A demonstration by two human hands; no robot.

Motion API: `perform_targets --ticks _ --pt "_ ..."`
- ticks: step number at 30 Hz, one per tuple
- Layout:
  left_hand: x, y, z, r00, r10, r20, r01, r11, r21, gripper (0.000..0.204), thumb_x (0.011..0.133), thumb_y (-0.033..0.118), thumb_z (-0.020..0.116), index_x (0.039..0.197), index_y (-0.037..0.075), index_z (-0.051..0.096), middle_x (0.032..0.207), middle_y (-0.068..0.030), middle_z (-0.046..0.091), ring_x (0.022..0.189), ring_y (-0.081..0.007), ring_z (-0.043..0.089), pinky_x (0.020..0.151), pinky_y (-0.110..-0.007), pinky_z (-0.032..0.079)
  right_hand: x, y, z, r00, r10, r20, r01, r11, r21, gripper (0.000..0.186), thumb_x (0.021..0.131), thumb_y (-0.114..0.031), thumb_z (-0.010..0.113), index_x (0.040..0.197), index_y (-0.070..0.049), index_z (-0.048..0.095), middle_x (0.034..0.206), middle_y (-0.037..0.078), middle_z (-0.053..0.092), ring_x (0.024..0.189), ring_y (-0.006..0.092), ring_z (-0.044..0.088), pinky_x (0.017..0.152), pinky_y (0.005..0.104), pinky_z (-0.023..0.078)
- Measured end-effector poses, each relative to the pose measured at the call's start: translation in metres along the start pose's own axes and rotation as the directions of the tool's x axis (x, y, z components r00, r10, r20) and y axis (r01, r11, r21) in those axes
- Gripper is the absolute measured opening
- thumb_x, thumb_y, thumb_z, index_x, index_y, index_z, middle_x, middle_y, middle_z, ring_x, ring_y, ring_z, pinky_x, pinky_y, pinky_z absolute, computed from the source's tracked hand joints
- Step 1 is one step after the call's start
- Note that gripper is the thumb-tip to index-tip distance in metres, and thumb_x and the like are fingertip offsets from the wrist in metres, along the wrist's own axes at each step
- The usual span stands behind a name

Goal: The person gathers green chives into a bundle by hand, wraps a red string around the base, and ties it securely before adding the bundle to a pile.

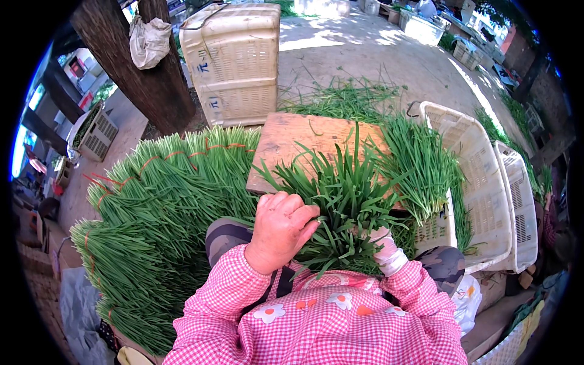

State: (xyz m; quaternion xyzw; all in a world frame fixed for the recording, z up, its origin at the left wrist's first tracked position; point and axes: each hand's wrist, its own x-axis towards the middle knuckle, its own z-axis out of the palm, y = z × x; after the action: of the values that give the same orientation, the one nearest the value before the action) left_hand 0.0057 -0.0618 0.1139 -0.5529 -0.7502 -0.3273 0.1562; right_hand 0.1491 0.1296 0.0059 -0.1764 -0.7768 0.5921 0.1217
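Bunch (340, 210): one, loose green, just before the board (298, 131).
Right hand (386, 246): at its 4 o'clock, fingers buried in it; grip hidden, can't tell.
Left hand (283, 228): at its 8 o'clock, fingers curled narrow; can't tell if pinching anything.
Handwork: looks like tidying; next move probably calls for steady support.
Board: one, towards 12.
Pile (420, 167): one, 2 o'clock.
Tied bundles (176, 201): 9 o'clock, too packed to count.
Near crates (477, 176): two, 3 o'clock.
Stack (240, 67): seemingly two crates, 11 o'clock.
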Motion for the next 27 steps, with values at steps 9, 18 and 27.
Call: perform_targets --ticks 9,18,27 --pt "0.000 0.003 0.002 1.000 -0.021 0.012 0.021 0.998 -0.051 0.021 0.061 0.013 0.073 0.079 0.012 0.060 0.067 -0.0004 0.048 0.066 -0.0198 0.048 0.065 -0.033 0.035 -0.002 -0.003 0.002 0.998 -0.067 -0.006 0.066 0.988 -0.140 0.027 0.080 -0.031 0.062 0.095 -0.008 0.064 0.089 0.005 0.066 0.084 0.0228 0.060 0.076 0.0337 0.045" --pt "0.002 -0.015 -0.012 0.889 -0.370 0.271 0.183 -0.255 -0.949 0.023 0.087 0.027 0.055 0.075 0.008 0.050 0.066 0.0026 0.040 0.063 -0.0106 0.035 0.066 -0.027 0.031 -0.003 -0.013 -0.007 0.997 -0.076 -0.007 0.069 0.936 -0.345 0.029 0.081 -0.033 0.059 0.096 -0.009 0.064 0.091 0.005 0.067 0.087 0.0227 0.061 0.081 0.0348 0.044" --pt "-0.080 -0.028 -0.007 0.734 0.289 0.614 0.676 -0.400 -0.619 0.048 0.088 0.045 0.051 0.101 -0.001 0.056 0.081 -0.0049 0.058 0.067 -0.0106 0.050 0.061 -0.023 0.038 0.010 -0.001 -0.070 0.983 -0.171 0.062 0.123 0.876 0.467 0.037 0.087 -0.012 0.051 0.122 0.001 0.044 0.119 0.014 0.053 0.105 0.0220 0.053 0.094 0.0345 0.041"
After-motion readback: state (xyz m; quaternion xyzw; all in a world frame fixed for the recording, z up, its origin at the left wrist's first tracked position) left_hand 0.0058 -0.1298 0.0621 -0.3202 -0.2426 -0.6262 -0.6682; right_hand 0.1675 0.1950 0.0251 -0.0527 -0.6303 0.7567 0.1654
